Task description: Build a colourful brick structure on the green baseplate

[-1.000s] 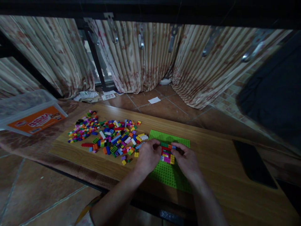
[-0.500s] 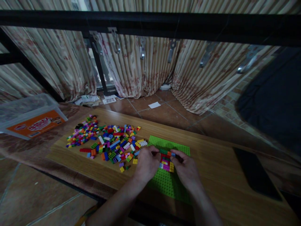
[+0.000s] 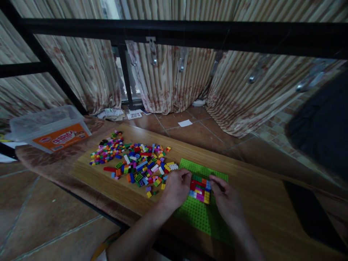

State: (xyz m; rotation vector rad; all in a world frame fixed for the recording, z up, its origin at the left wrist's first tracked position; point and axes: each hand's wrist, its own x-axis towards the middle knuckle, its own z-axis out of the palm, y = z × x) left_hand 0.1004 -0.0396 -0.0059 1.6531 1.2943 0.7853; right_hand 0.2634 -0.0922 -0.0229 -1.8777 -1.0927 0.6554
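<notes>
A flat patch of joined building bricks (image 3: 200, 191) in red, blue, pink, yellow and green sits on the green baseplate (image 3: 194, 217). My left hand (image 3: 176, 188) is curled at the patch's left edge, its fingertips against the upper left corner. At the opposite side, my right hand (image 3: 225, 194) has its thumb and fingers bent at the upper right corner, by the blue and orange bricks. Both hands appear to hold the patch by its edges. The fingertips are partly hidden, and any loose brick inside either hand cannot be seen.
Many loose bricks (image 3: 146, 165) lie spread left of the baseplate on the wooden board (image 3: 255, 195). A clear plastic tub (image 3: 54, 127) with an orange label stands at the far left. A dark flat panel (image 3: 310, 210) lies at the right. A black rail (image 3: 190, 32) crosses above.
The view has swung left, so everything sits further right. My fingers have drawn back a little towards the patch's sides, uncovering more of its top.
</notes>
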